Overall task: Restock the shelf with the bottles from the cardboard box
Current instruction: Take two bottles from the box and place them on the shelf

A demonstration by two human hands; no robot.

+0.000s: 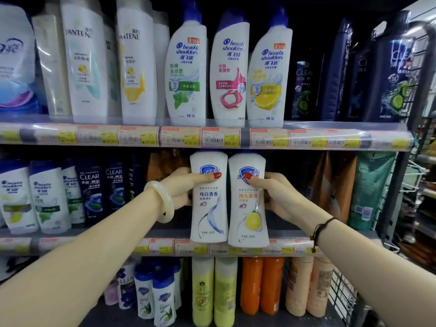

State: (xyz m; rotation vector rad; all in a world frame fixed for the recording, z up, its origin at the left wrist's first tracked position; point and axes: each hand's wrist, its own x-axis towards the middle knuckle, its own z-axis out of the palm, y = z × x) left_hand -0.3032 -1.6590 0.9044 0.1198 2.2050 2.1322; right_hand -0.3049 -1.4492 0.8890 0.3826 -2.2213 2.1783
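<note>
1. Left hand [181, 185] grips the blue-swirl bottle [208, 208], thumb across its label
2. Right hand [276, 197] grips the lemon-label bottle [247, 213] (upright, touching the first)
3. Both bottles are held at the near edge of the middle shelf [70, 244]

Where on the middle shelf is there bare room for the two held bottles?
Bare patch: the middle shelf front, between the dark Clear bottles and the orange pouches, behind the bottles the left hand and right hand grip. Left of the Clear bottles and along the top shelf, it is crowded.
</note>
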